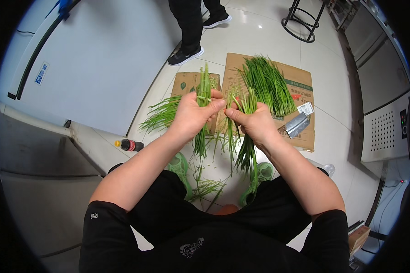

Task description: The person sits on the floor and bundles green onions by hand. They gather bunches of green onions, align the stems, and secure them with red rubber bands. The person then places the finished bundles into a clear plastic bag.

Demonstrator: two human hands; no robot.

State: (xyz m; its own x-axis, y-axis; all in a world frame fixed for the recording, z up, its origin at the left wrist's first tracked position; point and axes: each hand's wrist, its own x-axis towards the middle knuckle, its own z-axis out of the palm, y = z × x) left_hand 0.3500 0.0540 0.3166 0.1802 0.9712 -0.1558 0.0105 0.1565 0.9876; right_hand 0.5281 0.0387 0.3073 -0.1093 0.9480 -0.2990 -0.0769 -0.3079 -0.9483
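My left hand (193,111) grips a small bunch of garlic chives (204,83), pale stem ends up and green leaves hanging below. Beside it, my right hand (258,123) is closed around another bunch (246,153), also with its stems upward. Thin strands dangle between the two hands, whose fingertips are close together. Beyond the right hand, a large pile of chives (266,85) lies on a flattened cardboard sheet (302,75). A cleaver (296,126) rests near that sheet's right side. More loose chives (162,114) spread out left of my left hand, by a smaller cardboard piece (182,83).
Green trimmings (206,188) litter the tiled floor between my shoes. A dark bottle with a yellow cap (132,145) lies at the left. Another person's legs (188,27) stand beside a white chest appliance (106,58). A black stool (300,25) and metal cabinets (382,68) are farther right.
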